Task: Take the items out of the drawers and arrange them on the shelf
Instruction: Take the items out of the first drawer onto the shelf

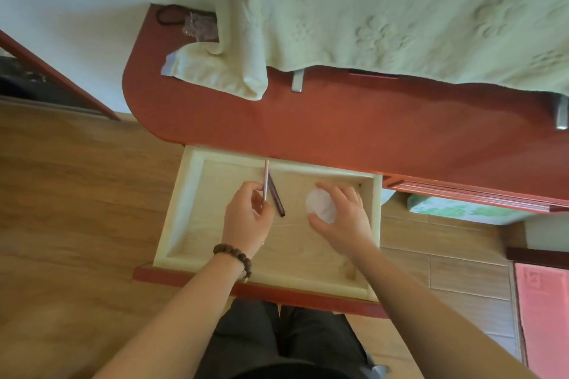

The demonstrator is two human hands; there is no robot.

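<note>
A pale wooden drawer [177,200] with a red front stands pulled out below the red desktop [338,126]. Inside it, my left hand [246,221] pinches a slim pink pen [266,181] that points up toward the desk. A dark brown pen [277,198] lies on the drawer floor just right of it. My right hand [345,218] is closed around a small white translucent round container [320,204] in the drawer's right half.
A pale green embossed cloth [400,9] covers the back of the desktop and hangs over its edge. A dark hair band [169,15] and a crumpled clear wrapper [198,26] lie at the desk's far left corner. Wooden floor surrounds the drawer; a pink mat [545,317] lies at right.
</note>
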